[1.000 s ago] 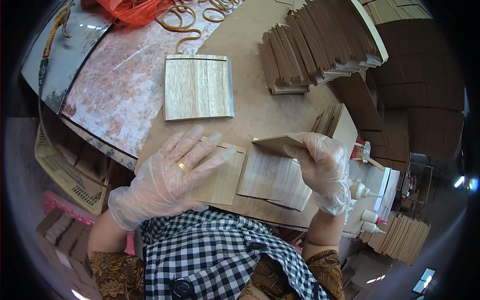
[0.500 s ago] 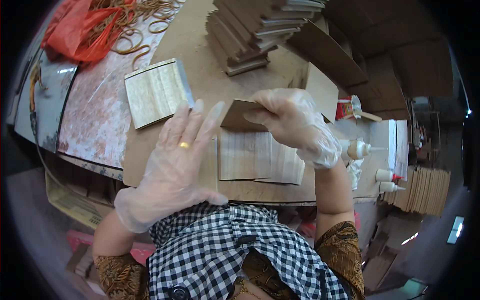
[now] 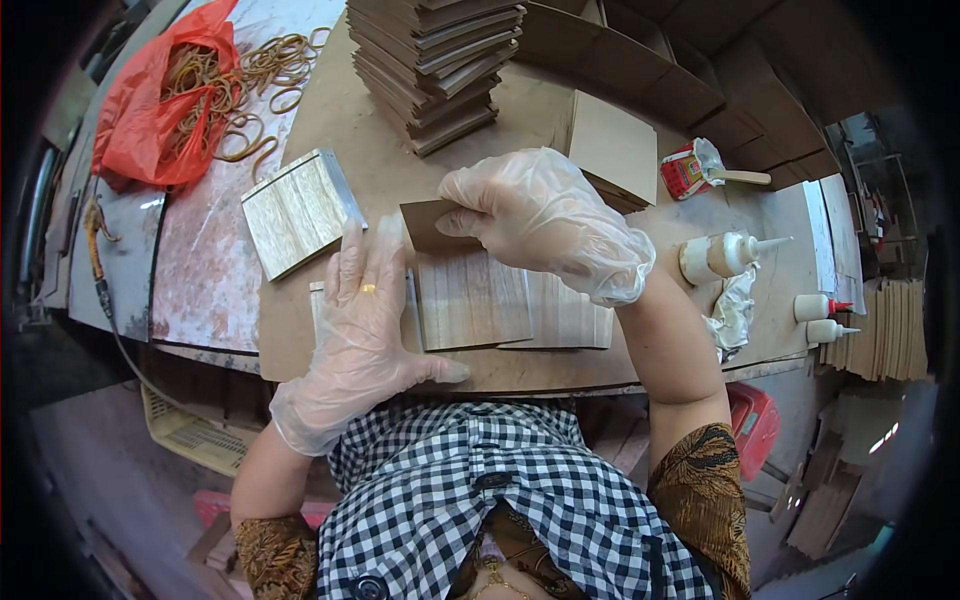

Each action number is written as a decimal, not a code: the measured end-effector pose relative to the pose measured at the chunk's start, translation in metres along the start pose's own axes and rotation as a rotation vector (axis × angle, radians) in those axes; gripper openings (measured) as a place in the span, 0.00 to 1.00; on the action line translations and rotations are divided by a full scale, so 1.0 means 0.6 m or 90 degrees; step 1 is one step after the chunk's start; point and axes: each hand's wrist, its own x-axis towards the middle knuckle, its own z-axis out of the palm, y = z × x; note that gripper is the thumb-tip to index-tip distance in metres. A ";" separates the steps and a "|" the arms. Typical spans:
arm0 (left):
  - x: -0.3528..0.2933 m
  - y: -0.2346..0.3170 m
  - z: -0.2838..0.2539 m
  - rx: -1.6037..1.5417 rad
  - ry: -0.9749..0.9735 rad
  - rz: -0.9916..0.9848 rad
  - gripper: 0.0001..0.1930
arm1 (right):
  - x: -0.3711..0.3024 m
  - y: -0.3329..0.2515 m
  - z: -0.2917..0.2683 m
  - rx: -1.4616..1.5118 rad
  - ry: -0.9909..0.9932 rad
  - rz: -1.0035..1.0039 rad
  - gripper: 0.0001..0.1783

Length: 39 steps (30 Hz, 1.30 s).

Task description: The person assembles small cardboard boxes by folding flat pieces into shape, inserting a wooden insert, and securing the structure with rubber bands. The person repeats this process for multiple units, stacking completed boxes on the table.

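Note:
My right hand [image 3: 560, 225], in a clear plastic glove, pinches a thin brown board [image 3: 424, 222] between thumb and fingers. That piece is tilted above the far edge of a wood-grained panel [image 3: 475, 312], which overlaps a second wood-grained panel [image 3: 572, 315] on its right. My left hand [image 3: 362, 335], gloved likewise and with a gold ring showing, lies with its fingers stretched out over another pale panel [image 3: 318, 298], which it mostly hides. Beyond the left fingertips sits a squarish stack of wood-grained pieces [image 3: 300, 212].
A tall pile of brown boards [image 3: 430, 75] rises at the back, beside cardboard boxes [image 3: 620, 60]. Rubber bands spill from a red bag [image 3: 130, 150] at far left. Rightward are brown sheets [image 3: 615, 150], a red can [image 3: 682, 172], a large glue bottle [image 3: 712, 257] and two smaller bottles.
The view has shifted, so the table's things sit elsewhere in the picture. My left hand has come down onto the pale panel; my right hand keeps hold of the brown board.

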 end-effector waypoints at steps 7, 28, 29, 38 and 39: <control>-0.001 0.004 0.001 0.047 -0.058 -0.008 0.75 | 0.000 -0.002 -0.003 -0.007 -0.002 -0.009 0.13; 0.024 0.022 -0.012 -0.036 -0.005 -0.083 0.80 | 0.003 0.003 -0.007 0.006 -0.032 -0.006 0.12; 0.026 0.021 -0.006 -0.045 -0.006 -0.089 0.79 | 0.002 0.005 -0.005 0.013 -0.019 -0.012 0.12; -0.011 0.004 -0.008 -0.063 -0.001 -0.109 0.77 | -0.001 0.002 0.000 0.013 0.000 -0.028 0.12; -0.019 -0.003 -0.010 -0.055 -0.004 -0.079 0.76 | 0.001 -0.001 -0.002 0.006 -0.003 -0.029 0.12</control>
